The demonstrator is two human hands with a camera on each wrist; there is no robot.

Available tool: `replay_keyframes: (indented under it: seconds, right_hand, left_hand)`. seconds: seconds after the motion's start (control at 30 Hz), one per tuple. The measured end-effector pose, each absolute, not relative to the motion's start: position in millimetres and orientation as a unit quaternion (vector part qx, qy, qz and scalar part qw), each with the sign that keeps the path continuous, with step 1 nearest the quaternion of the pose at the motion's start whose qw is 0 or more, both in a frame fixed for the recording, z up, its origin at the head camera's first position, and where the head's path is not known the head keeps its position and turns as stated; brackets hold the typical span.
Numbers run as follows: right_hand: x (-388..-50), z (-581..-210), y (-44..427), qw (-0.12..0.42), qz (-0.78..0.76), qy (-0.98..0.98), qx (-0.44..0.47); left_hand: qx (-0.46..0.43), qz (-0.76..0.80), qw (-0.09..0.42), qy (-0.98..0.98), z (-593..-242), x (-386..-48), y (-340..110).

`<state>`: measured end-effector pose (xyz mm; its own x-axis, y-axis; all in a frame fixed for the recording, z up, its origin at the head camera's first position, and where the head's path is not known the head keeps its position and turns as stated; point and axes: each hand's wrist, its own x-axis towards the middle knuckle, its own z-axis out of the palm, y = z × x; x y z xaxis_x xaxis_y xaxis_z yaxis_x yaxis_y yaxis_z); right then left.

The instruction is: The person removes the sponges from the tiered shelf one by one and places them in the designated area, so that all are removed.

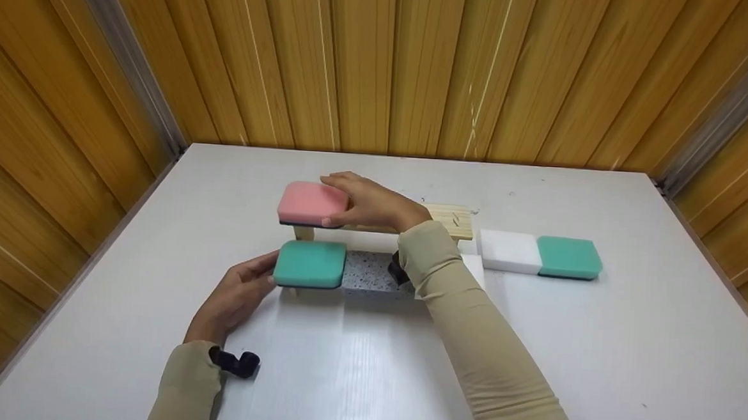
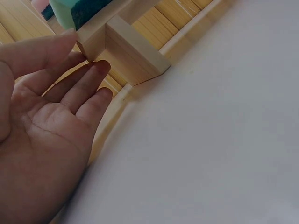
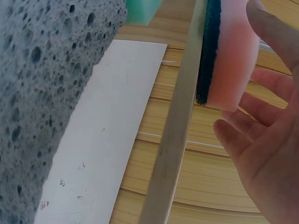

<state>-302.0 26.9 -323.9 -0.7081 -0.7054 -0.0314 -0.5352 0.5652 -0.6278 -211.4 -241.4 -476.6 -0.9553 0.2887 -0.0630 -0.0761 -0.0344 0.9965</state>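
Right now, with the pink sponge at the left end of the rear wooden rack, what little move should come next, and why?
Probably loosen the right fingers from the pink sponge: in the right wrist view, its dark underside seems to lie flat along the rear wooden rack, so the rack likely supports it.

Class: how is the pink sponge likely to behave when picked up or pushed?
The pink sponge would probably squash slightly under a grip, as its body looks like foam. The dark layer beneath looks rough, so it may drag on the rack. Broad and flat, the sponge seems unlikely to roll.
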Motion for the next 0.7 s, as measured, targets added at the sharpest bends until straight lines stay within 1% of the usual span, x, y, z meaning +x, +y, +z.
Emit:
replay_keyframes:
  seconds: [0.37, 0.7]
  right_hand:
    - [-301.9, -329.6, 30.4, 0.11, -0.299, 0.875, -0.364]
    - [-301.5, -326.8, 36.4, 0.1, -0.303, 0.874, -0.366]
  left_hand:
    - [0.088, 0.705, 0.122, 0.693, -477.9, -211.1, -240.6]
    - [0.087, 0.728, 0.127, 0.668, -478.1, -212.2, -242.5]
